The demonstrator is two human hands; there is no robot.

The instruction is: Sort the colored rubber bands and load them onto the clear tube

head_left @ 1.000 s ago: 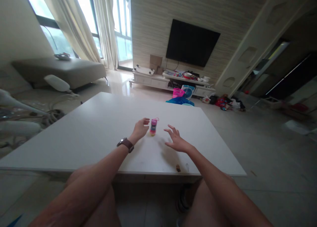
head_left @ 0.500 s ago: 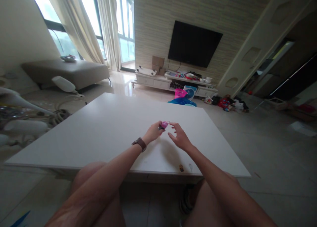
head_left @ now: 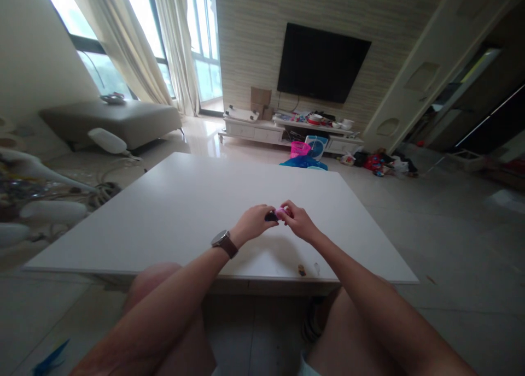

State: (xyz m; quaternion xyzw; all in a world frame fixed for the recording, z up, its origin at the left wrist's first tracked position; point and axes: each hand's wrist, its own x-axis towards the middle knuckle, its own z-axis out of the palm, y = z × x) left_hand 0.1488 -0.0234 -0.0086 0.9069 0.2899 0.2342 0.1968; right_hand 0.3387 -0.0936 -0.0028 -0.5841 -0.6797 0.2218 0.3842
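Tabletop [head_left: 164, 217], head view: white, flat, w/ a pale sheen toward the far L corner; front edge runs just above the wearer's knees. Small bottle [head_left: 270, 216], dark body w/ pink cap [head_left: 281, 213], is held btwn 2 hands over the near-central part of the top, tipped approx. sideways, cap toward R. L hand [head_left: 254, 223] is curled round the body; R hand [head_left: 302, 224] grips the cap, thumb & fingers drawn close. Watch [head_left: 224, 244] w/ brown strap on L wrist. Soft shadow on the top below the hands. Nr front edge, R of centre: 1 brown item [head_left: 302, 270] & 1 clear item [head_left: 317, 268], side by side, apart; too small to ID. Bkgd: black TV [head_left: 324, 63] on a streaked wall [head_left: 246, 31]; below, low white cabinet [head_left: 262, 133] w/ cardboard boxes [head_left: 260, 97] & assorted clutter. Floor [head_left: 451, 239], pale tile: pink basket [head_left: 299, 148] & blue item [head_left: 299, 162] beyond the far edge; bags [head_left: 375, 162] heaped to R. L side: grey-beige ottoman [head_left: 110, 122] nr tall windows & cream curtains [head_left: 110, 48].
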